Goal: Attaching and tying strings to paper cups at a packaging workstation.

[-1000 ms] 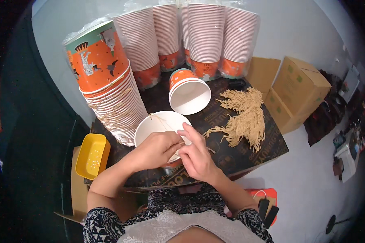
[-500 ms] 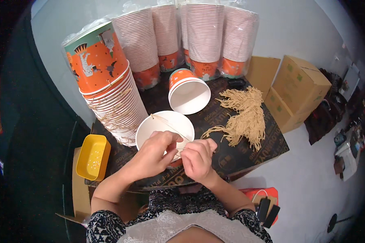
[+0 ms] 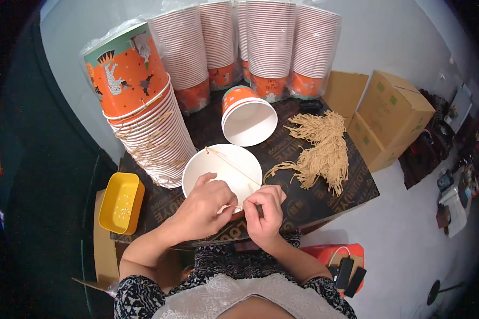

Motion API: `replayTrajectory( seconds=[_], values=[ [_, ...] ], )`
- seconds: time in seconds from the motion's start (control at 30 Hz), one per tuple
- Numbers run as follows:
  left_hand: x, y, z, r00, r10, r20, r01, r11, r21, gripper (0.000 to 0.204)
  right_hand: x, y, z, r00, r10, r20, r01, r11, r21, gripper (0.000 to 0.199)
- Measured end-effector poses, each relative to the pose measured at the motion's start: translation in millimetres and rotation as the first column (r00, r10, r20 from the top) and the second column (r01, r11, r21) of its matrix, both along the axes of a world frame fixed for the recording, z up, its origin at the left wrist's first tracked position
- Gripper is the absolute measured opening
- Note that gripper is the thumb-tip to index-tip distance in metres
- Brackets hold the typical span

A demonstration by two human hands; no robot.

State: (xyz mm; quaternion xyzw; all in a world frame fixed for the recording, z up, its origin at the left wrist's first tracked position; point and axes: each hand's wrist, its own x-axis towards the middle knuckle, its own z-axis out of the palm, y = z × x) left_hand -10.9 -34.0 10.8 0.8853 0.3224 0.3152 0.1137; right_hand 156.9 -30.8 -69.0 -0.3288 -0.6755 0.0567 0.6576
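Observation:
A white-lined paper bucket stands at the near edge of the table, its mouth facing up. From its far rim a tan cord runs across the opening toward my hands. My left hand pinches the cord at the near rim, thumb and forefinger together. Beside it, my right hand is closed on the cord too, knuckles up. The cord's end between my fingers is mostly hidden.
A tall bucket stack with cords stands left, near a yellow tray holding small white bits. Two nested buckets lie on their side. A tan cord bundle lies right. Wrapped bucket stacks line the back; cardboard boxes stand beyond.
The bucket has shifted slightly right and its opening shows wider. My left hand has moved a little lower and right; both hands remain on the cord.

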Motion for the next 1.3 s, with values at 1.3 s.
replayTrajectory(
  seconds=[1.3],
  values=[
    [13,6,-25,0.994,0.110,0.012,-0.107,0.925,0.365,0.029,12,4,6,0.980,0.190,-0.062,-0.198,0.965,-0.172,0.004]
  ],
)
